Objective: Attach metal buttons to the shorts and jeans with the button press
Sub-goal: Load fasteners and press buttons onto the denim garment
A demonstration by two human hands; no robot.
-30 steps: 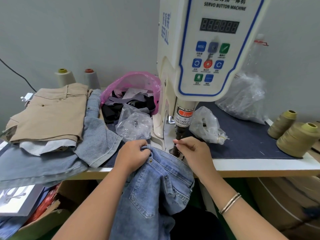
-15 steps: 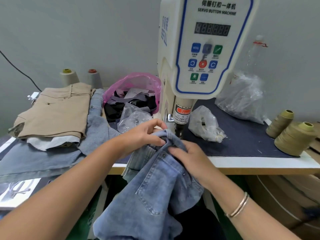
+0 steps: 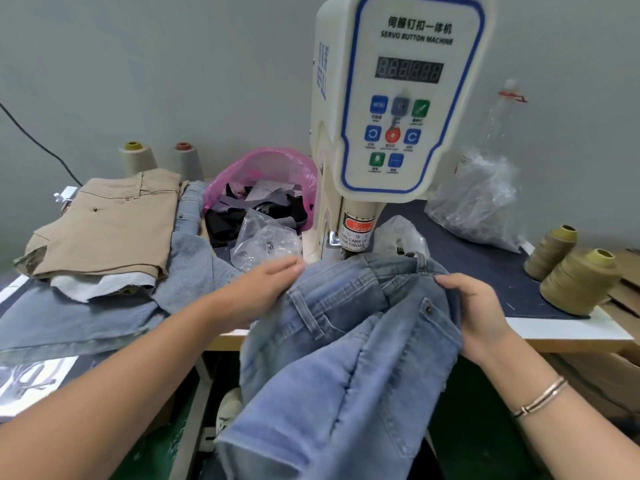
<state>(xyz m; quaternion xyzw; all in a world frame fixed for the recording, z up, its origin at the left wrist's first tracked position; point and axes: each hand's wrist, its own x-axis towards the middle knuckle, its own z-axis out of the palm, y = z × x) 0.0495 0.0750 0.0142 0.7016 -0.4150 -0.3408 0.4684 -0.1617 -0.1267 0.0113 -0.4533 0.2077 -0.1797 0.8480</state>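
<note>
We hold the jeans [image 3: 346, 341] in the lower middle of the frame, bunched at the front edge of the worktop [image 3: 568, 332] and hanging down below it, with the waistband lifted toward the base of the button press [image 3: 388, 109]. A small metal rivet [image 3: 428, 309] shows on the denim near our right hand [image 3: 481, 317].

Our left hand [image 3: 263, 289] lies on the left side of the bundle with fingers fairly straight, pressing the cloth, so that grip is wide. Our right hand curls round the right edge of the waistband, its grip closed on the denim.

The denim looks soft and floppy but thick, and most of its weight hangs off the edge, so we judge it will drag downward and slide unless the waistband is held firmly. The stiffer, seamed waistband seems the best place to take hold, one hand on each side of the spot meant for the button, fingers kept clear of the press head, which carries a finger warning label [image 3: 356, 233].

Behind the jeans, in mid-frame, clear bags [image 3: 263, 244] lie beside the press and a pink bag of scraps [image 3: 263, 168] sits farther back. At left lies a pile with tan shorts [image 3: 110, 223] on top. Thread cones [image 3: 578, 285] stand at right.
</note>
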